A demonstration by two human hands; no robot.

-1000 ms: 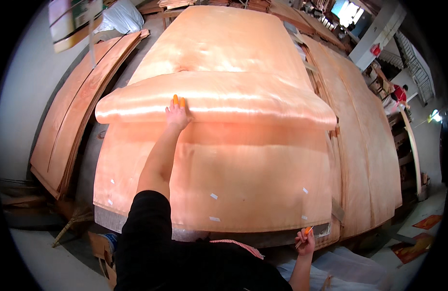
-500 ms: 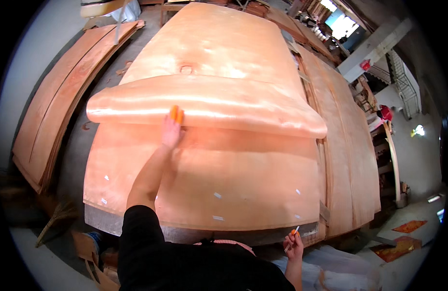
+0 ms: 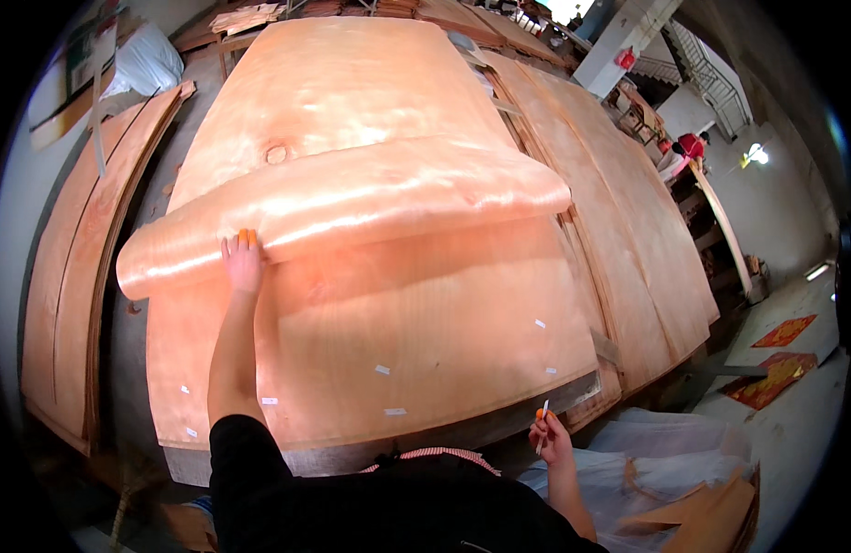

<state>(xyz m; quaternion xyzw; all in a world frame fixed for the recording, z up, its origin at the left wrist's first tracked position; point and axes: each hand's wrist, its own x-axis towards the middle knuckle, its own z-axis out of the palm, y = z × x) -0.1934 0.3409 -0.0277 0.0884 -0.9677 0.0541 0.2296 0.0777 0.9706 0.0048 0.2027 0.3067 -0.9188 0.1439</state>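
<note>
A large, thin sheet of pale reddish wood veneer [image 3: 389, 189] is folded back in a rounded roll across the stack before me. My left hand [image 3: 243, 267] rests on the left part of this roll, fingers stretched out; orange covers [image 3: 248, 237] sit on some fingertips. Below the roll, the veneer surface [image 3: 462, 304] carries several small white paper strips [image 3: 382, 370]. Near the stack's front right corner, my right hand [image 3: 557, 442] is closed around a slim white stick-like thing [image 3: 544, 406], too small to name surely. Orange shows on a fingertip there too.
Long veneer stacks lie on the left [image 3: 84, 267] and right [image 3: 619, 212]. Clear plastic sheeting [image 3: 656, 452] and wood scraps [image 3: 702, 516] are at my lower right. A grey board edge [image 3: 352, 453] juts out under the stack. A person in red [image 3: 691, 146] is far right.
My view has turned to the right, so the stack appears shifted left. My left hand has slid a little leftward along the roll. My right hand still holds the white stick.
</note>
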